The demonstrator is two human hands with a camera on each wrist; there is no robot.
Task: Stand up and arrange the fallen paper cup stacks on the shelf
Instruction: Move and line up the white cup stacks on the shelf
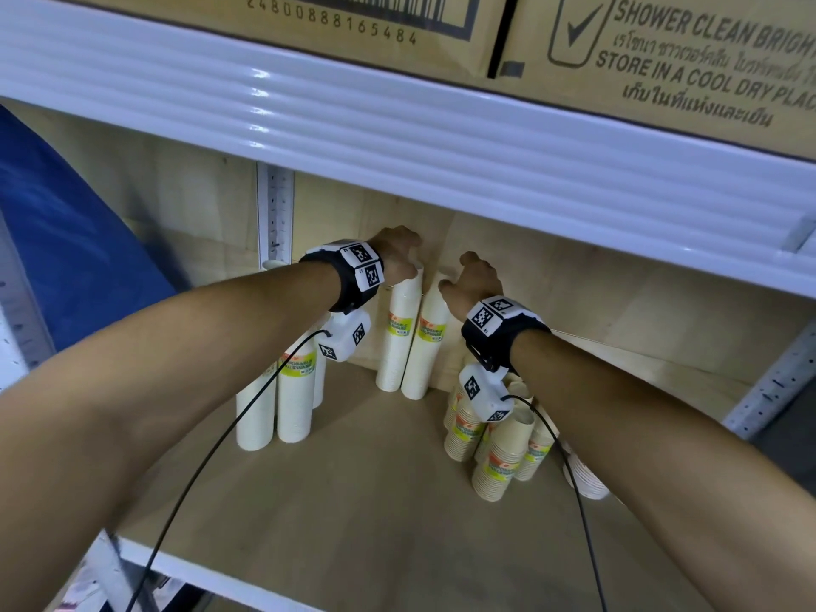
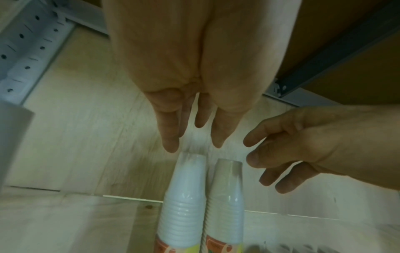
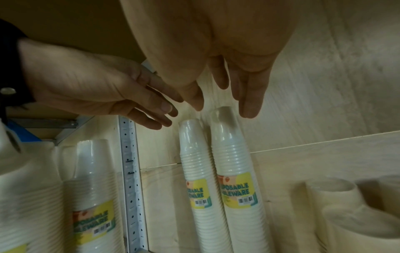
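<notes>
Black wristbands carry white tagged camera boxes, black cables.

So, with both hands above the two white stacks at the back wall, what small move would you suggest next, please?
Probably draw both hands back and reach for the brown cup stacks on the right. The two white stacks already stand side by side at the back; the left hand and right hand are open above them, while the brown ones lean.

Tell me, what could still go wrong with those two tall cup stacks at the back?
The two tall white stacks lean together against the back wall, so a brush from the left hand or right hand, both open just above their tops, could tip them. The brown cup stacks beside the right forearm look crowded and tilted; the dangling cable could perhaps snag them.
</notes>
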